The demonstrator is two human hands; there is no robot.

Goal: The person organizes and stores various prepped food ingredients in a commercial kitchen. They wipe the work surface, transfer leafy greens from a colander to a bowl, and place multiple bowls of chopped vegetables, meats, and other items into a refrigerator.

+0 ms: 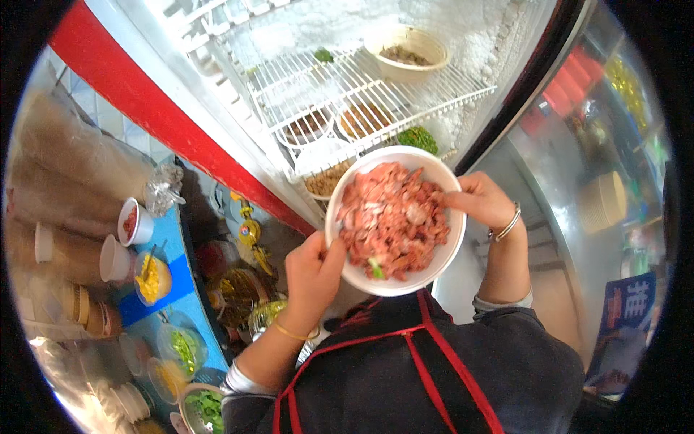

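Both of my hands hold a round white bowl (pixel 334 271) by opposite sides of its rim. Pieces of raw meat (pixel 396 217) fill most of it, with a small green-and-white scrap near the front edge. My left hand (pixel 314 271) grips the lower left rim, thumb over the inside. On the upper right, my right hand (pixel 482 200) pinches the rim with the thumb inside. Behind the bowl stands an open refrigerator with a white wire shelf (pixel 320 92). A pale bowl (pixel 415 70) of brownish food sits on that shelf.
Below the wire shelf are more bowls of food (pixel 363 120) and chopped greens (pixel 417 140). Left, a blue counter (pixel 162 271) carries several tubs, including a yellow food tub (pixel 153 282). Large oil bottles (pixel 238 293) stand beneath. A metal counter (pixel 542 179) with stacked bowls (pixel 604 200) lies right.
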